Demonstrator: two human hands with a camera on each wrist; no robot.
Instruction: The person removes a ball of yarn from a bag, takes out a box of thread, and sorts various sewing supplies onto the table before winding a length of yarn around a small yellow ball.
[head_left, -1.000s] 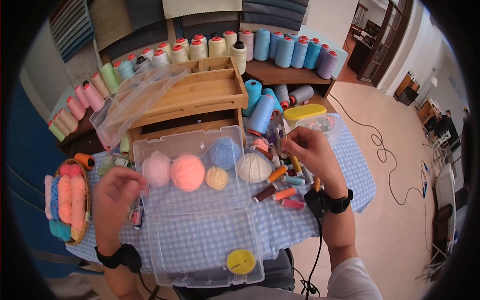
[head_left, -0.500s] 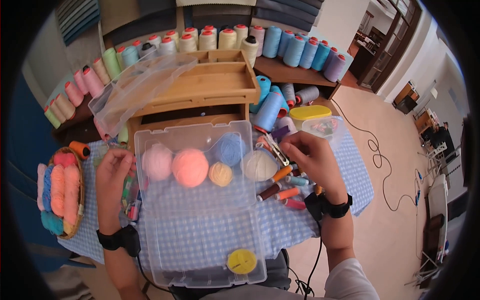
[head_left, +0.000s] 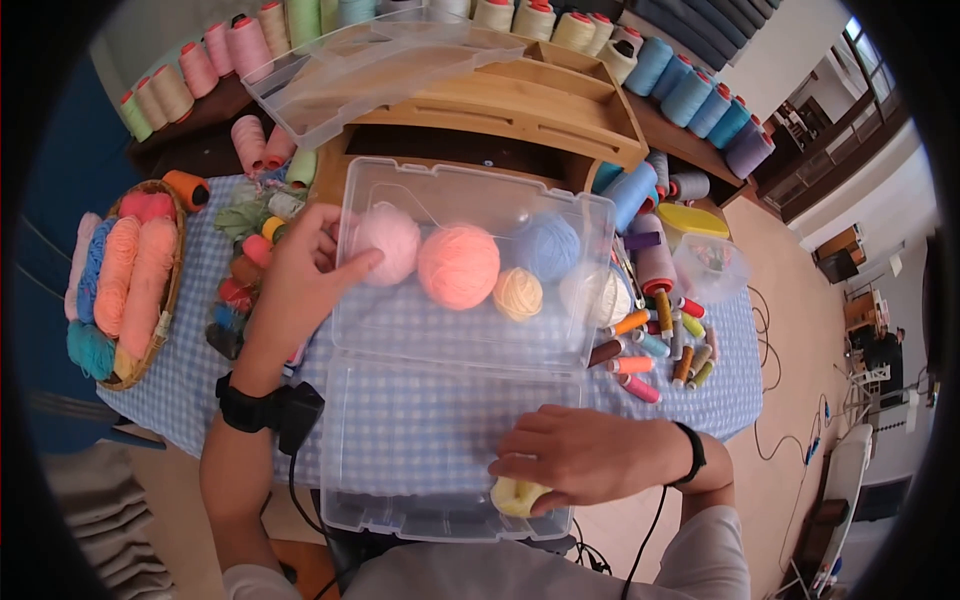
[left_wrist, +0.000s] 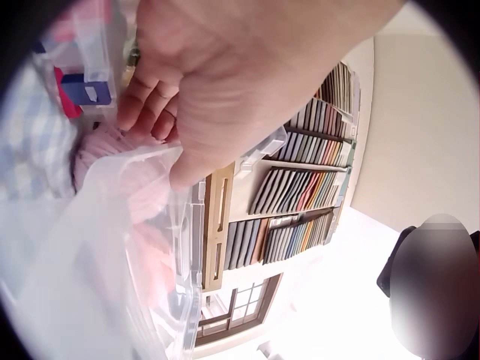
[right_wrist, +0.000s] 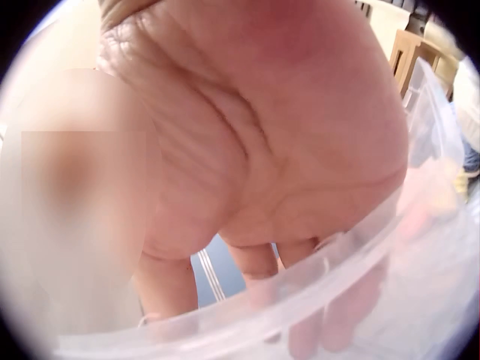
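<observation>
An opened clear plastic box [head_left: 450, 400] stands in front of me, its lid [head_left: 470, 335] tilted up at the back. At the lid's left edge is my left hand [head_left: 290, 270], fingers behind the plastic and thumb in front, gripping it beside a pink yarn ball [head_left: 388, 243]. In the left wrist view the fingers lie close to pink yarn [left_wrist: 112, 146]. My right hand [head_left: 590, 455] reaches into the box's near half and holds a round yellow disc [head_left: 517, 495], partly hidden under its fingers. Through the lid show a coral yarn ball [head_left: 459, 265], a blue one [head_left: 546, 246] and a small cream one [head_left: 518, 294].
Right of the lid lie a white yarn ball [head_left: 612, 300] and several small thread spools [head_left: 632, 365]. A basket of yarn skeins [head_left: 165, 310] sits at the left. Behind stand a wooden organizer [head_left: 500, 125], a clear lid [head_left: 310, 85] and thread cones [head_left: 690, 97].
My right hand has left a metal tool among the spools and come down to the yellow disc. The left hand has moved onto the lid's left edge. The head view has shifted.
</observation>
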